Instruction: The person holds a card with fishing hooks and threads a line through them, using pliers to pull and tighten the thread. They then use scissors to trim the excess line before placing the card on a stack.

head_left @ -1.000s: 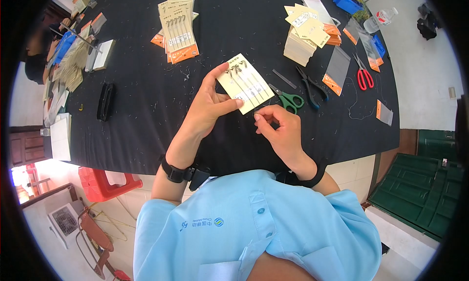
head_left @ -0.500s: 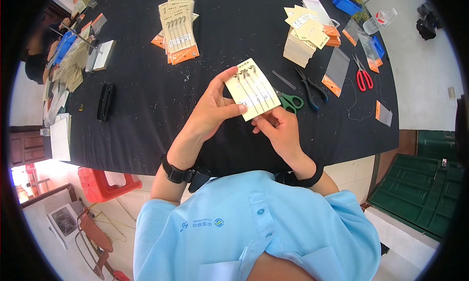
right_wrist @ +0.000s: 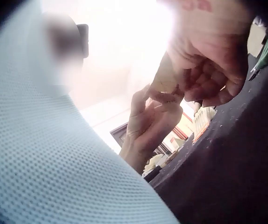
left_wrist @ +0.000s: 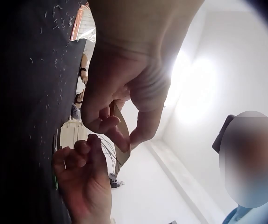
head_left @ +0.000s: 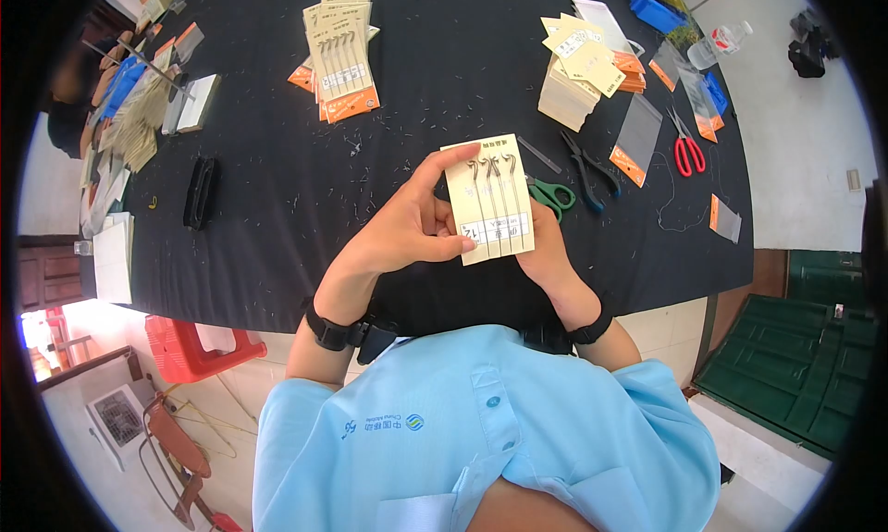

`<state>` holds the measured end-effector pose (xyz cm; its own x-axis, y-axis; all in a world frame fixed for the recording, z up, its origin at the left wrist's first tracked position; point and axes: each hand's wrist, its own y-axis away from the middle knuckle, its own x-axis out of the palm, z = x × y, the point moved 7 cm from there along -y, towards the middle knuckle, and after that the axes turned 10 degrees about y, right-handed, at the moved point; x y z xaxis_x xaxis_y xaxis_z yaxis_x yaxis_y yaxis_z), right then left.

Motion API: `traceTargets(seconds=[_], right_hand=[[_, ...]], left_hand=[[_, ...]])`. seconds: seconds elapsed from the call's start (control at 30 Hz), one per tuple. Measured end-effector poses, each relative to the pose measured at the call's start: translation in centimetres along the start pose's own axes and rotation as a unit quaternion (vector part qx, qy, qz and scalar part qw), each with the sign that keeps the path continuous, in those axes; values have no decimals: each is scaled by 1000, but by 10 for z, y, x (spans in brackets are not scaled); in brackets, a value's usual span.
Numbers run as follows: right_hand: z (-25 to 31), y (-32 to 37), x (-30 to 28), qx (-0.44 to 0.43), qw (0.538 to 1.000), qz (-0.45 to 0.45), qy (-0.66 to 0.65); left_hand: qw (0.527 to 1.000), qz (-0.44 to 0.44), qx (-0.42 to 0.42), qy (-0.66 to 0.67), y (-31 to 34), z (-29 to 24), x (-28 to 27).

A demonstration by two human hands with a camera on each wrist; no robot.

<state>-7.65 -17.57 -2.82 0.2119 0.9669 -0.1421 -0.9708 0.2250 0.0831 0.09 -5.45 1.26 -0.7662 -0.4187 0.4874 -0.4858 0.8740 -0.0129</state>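
My left hand (head_left: 402, 227) grips a cream card (head_left: 504, 194) by its left side, thumb in front and fingers reaching round the top and behind. Several fish hooks with thin straight shanks or lines lie along the card's face, above a white label marked 12. Partly hidden behind the card's lower right, my right hand (head_left: 548, 250) has its fingers curled. In the left wrist view, thin lines (left_wrist: 108, 148) arc beside the card from the fingertips of the right hand (left_wrist: 85, 179), where thumb and finger pinch together. The right wrist view shows these curled fingers (right_wrist: 211, 84) close to the card.
Green scissors (head_left: 552, 195), pliers (head_left: 592, 173) and red scissors (head_left: 686, 148) lie to the right. A pile of finished-looking hook cards (head_left: 342, 60) is at the back left, a stack of cream cards (head_left: 566, 92) at the back right. A black case (head_left: 201, 191) sits left.
The card has come closer to the body and turned more upright, facing the head camera. My right hand has moved from beside its lower corner to behind its right edge.
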Motion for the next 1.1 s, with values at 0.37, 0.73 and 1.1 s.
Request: traceTargets(seconds=[0.37,0.73,1.1], right_hand=[[-10,-4,4,46,995,53,-77],[-19,-10,4,101,982,106,-120],[-6,-34,-34,50,998,4,-31]], left_hand=[[998,43,-22,-47,1,8,3],[996,42,-31,-66,1,12,0],[996,30,-28,-79,3,6,-1]])
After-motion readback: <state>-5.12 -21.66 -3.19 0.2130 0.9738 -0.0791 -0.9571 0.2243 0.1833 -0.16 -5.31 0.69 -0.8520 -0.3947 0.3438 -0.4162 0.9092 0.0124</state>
